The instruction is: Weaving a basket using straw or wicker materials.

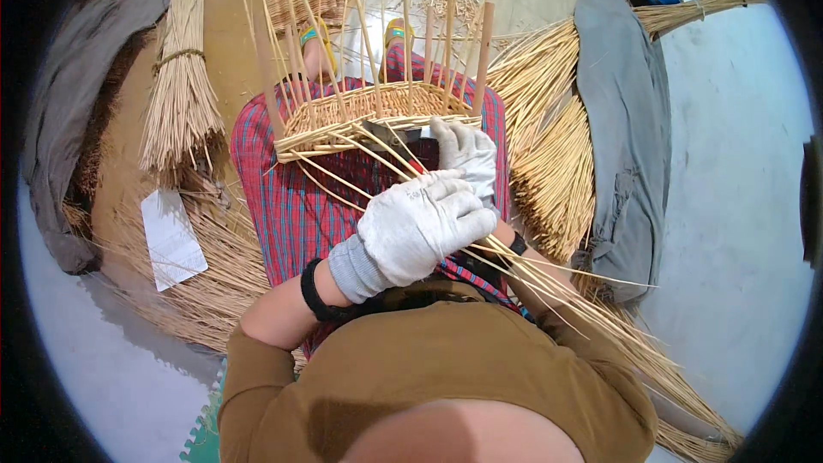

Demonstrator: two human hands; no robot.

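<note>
Basket (386, 103) with upright stakes (486, 56) sits on checked cloth (279, 206) over the lap, gloved left hand (420, 227) across pale strands (634, 345), gloved right hand (469, 159) beside dark tool (387, 139) at near rim (310, 144); cannot tell whether either grips.

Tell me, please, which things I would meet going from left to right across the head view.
Brownish-grey cloth → tied bundle of sticks → basket → blue-grey cloth.

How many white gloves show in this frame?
2: the left glove, lower in the picture, and the right glove, just beyond it, by the near edge of the basket.
</note>
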